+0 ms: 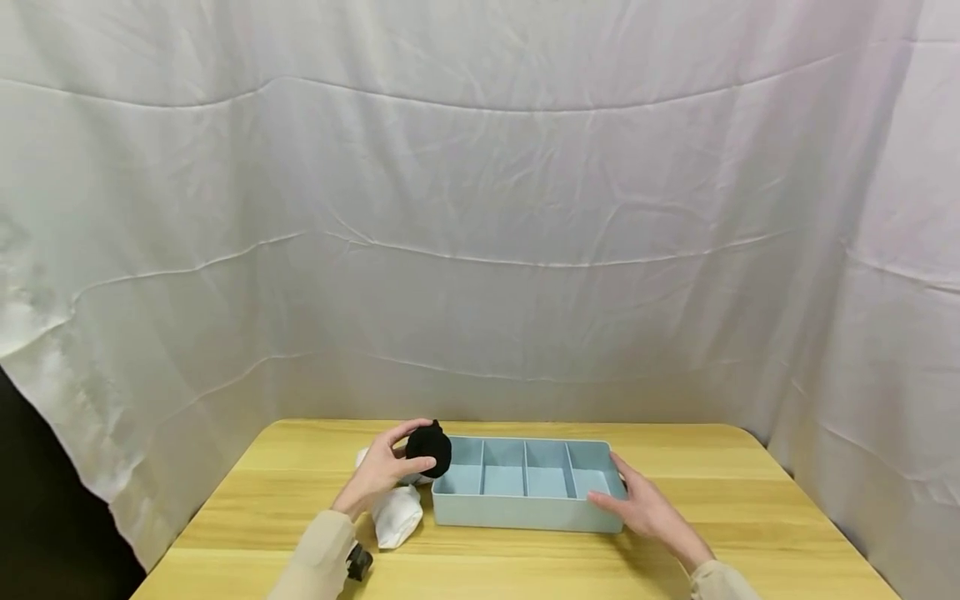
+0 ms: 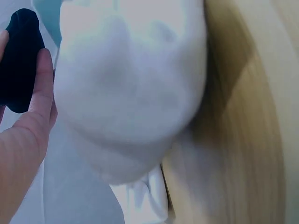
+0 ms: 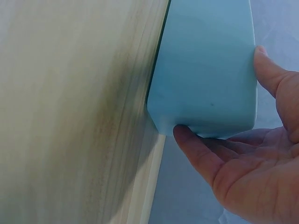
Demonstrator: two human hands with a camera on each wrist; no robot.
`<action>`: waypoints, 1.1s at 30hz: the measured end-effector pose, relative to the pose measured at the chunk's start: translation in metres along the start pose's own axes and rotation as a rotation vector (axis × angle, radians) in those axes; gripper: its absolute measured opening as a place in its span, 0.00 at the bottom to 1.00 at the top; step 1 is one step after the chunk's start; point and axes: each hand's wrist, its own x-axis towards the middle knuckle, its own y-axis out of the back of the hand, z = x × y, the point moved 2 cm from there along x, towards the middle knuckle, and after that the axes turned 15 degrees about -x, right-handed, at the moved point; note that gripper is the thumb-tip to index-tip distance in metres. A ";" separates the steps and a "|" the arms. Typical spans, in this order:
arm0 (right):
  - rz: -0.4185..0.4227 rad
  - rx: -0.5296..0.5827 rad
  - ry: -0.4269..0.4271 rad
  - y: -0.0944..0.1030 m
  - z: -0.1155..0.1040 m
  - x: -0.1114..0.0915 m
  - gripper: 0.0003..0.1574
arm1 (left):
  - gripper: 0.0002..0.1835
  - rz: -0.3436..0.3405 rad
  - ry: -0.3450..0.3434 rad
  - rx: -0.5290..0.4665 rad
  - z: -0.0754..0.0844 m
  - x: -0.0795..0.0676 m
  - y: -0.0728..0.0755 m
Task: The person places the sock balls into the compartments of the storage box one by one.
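Note:
My left hand [image 1: 381, 468] pinches a black rolled-up cloth bundle [image 1: 429, 451] between thumb and fingers, at the left end of a light blue divided box [image 1: 525, 512]. The left wrist view shows the same black bundle [image 2: 21, 60] between the fingers. Beneath and beside this hand lie white cloth bundles [image 1: 397, 517]; one white bundle [image 2: 131, 70] fills much of the left wrist view. My right hand [image 1: 647, 507] grips the box's right end, thumb on the near rim. In the right wrist view its fingers press the end wall of the box [image 3: 205, 70].
Dividers split the box into several compartments, whose visible floors are bare. A wooden table [image 1: 735, 483] carries everything. Pale curtains [image 1: 525, 250] hang behind and at both sides. A small black device [image 1: 360, 562] shows by the left sleeve.

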 end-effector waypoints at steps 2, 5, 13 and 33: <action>0.005 -0.003 0.003 0.000 0.000 -0.001 0.59 | 0.33 -0.017 0.008 -0.038 -0.002 0.001 -0.003; 0.008 0.000 0.005 -0.001 0.000 -0.001 0.59 | 0.33 -0.030 0.016 -0.072 -0.003 0.002 -0.007; 0.000 0.005 -0.005 -0.002 0.001 -0.001 0.60 | 0.34 0.025 0.016 0.021 -0.003 0.003 -0.012; 0.012 0.020 0.014 -0.002 0.003 0.001 0.62 | 0.32 -0.009 0.013 0.057 -0.001 0.012 -0.024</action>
